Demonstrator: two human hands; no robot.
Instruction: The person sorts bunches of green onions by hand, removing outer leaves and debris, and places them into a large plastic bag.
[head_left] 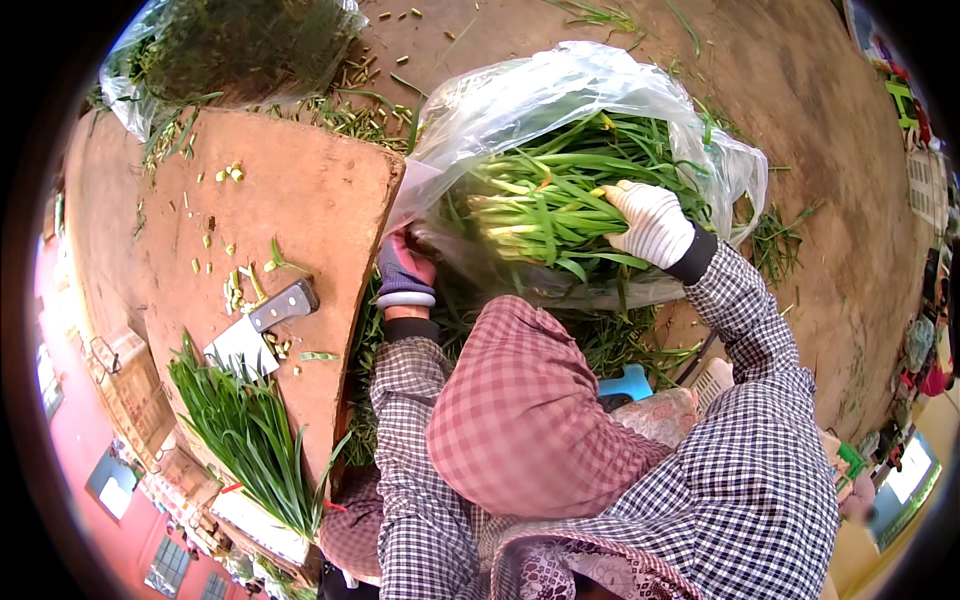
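Note:
A clear plastic bag [560, 80], its mouth spread wide, lies in front of me and is filled with long leafy greens [640, 145]. My right hand [652, 222], in a white striped glove, is closed around a bunch of greens with pale stalk ends [530, 205] inside the bag's mouth. My left hand [405, 268], in a purple and pink glove, grips the bag's near left edge; its fingertips are partly hidden by the plastic. Beside it, on a wooden board [330, 180], lies a cleaver [258, 330] with a dark handle.
Another bunch of greens [245, 430] hangs over the board's near edge. Cut stalk ends [235, 290] are scattered on the board. A second full bag [240, 50] stands at the far left. Loose trimmings [370, 120] litter the brown floor. A blue plastic piece [628, 383] shows by my knee.

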